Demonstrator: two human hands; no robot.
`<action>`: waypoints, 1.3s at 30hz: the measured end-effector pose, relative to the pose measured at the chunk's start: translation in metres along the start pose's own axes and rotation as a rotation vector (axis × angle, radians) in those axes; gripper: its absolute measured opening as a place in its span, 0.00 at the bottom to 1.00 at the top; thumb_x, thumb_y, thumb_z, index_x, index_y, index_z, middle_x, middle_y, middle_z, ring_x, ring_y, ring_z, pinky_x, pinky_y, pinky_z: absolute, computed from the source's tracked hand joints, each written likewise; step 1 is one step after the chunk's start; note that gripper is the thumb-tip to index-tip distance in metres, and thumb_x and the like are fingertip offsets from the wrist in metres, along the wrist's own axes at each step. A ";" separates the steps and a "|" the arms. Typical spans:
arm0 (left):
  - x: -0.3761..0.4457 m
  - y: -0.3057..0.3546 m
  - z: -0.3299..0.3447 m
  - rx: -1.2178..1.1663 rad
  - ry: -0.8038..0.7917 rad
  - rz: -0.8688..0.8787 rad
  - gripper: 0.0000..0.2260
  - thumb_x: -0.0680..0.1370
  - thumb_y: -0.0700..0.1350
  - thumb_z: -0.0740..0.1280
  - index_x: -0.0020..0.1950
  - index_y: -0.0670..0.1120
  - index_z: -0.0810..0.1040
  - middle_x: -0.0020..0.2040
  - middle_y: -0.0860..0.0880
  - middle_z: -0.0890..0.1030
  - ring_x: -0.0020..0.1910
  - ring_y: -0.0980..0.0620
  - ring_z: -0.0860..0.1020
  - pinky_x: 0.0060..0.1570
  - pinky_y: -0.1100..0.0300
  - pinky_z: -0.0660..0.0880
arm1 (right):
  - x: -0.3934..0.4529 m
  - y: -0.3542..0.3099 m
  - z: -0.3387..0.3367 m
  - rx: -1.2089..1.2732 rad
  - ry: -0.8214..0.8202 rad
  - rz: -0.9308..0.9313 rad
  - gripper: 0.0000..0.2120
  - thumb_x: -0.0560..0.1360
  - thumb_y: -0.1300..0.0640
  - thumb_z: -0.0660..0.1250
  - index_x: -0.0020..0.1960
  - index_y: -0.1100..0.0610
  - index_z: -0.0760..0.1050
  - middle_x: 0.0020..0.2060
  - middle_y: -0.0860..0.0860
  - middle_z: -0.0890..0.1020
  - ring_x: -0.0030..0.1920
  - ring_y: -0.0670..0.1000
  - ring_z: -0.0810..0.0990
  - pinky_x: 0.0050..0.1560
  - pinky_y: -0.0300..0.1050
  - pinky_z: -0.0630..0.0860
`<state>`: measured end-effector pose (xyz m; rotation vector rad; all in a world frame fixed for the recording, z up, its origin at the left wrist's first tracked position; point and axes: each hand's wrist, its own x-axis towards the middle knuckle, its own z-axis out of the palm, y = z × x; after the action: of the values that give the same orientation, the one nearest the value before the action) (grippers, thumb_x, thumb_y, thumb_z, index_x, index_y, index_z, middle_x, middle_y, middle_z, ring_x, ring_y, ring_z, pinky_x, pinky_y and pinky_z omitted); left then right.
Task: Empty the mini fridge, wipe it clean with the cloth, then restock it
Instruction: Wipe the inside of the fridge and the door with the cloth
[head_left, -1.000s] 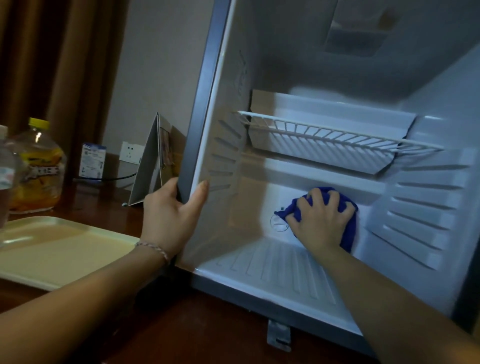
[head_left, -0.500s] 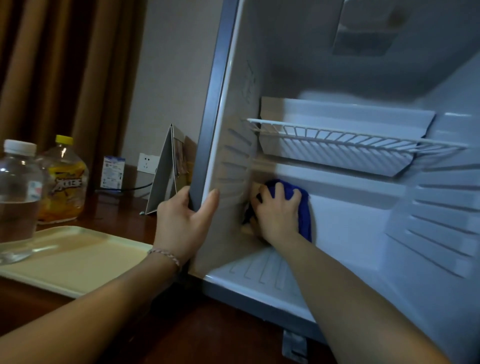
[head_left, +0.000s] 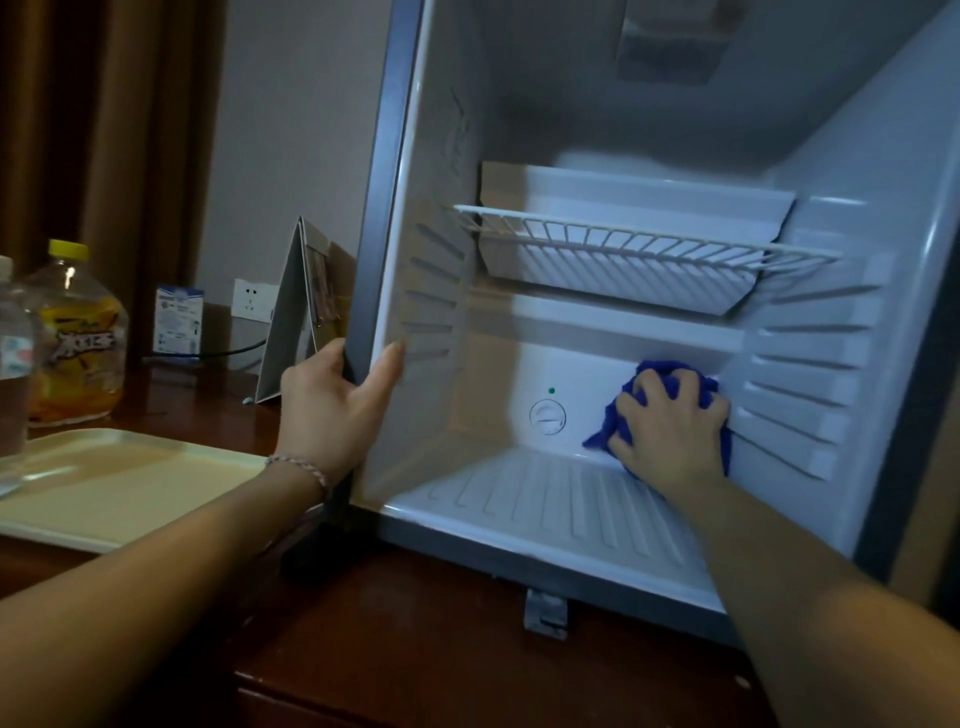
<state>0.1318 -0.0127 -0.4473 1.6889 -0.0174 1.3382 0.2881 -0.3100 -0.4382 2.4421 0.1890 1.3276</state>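
Inside the mini fridge (head_left: 649, 525), low on the back wall toward its right corner, the blue cloth (head_left: 670, 379) is pressed flat under the right hand (head_left: 672, 431), fingers curled into its folds. The unwiped thermostat dial (head_left: 547, 417) lies just to the left of it. The fridge's left front edge is gripped by the left hand (head_left: 332, 405), arm extended, steadying the cabinet.
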 end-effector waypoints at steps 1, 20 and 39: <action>0.000 0.000 0.001 0.004 0.003 0.001 0.10 0.77 0.54 0.70 0.49 0.48 0.79 0.39 0.60 0.79 0.36 0.67 0.80 0.32 0.75 0.75 | 0.000 -0.003 -0.003 -0.001 -0.040 0.018 0.18 0.73 0.38 0.65 0.57 0.47 0.76 0.60 0.50 0.71 0.57 0.60 0.61 0.50 0.57 0.68; 0.000 -0.004 0.000 0.018 0.019 0.047 0.08 0.77 0.54 0.70 0.46 0.51 0.78 0.35 0.54 0.82 0.36 0.58 0.81 0.35 0.62 0.79 | 0.048 -0.158 -0.044 0.294 0.002 -0.365 0.20 0.74 0.41 0.65 0.63 0.48 0.76 0.68 0.53 0.67 0.66 0.64 0.62 0.57 0.65 0.61; 0.005 -0.004 -0.004 0.059 -0.036 0.058 0.13 0.77 0.55 0.70 0.46 0.45 0.80 0.37 0.57 0.80 0.37 0.65 0.81 0.32 0.68 0.78 | -0.009 -0.003 -0.012 0.124 -0.280 -0.018 0.19 0.75 0.37 0.62 0.62 0.44 0.72 0.65 0.48 0.64 0.64 0.60 0.61 0.55 0.58 0.73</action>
<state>0.1331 -0.0054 -0.4462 1.7742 -0.0486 1.3626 0.2731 -0.3067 -0.4407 2.6901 0.2255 0.9773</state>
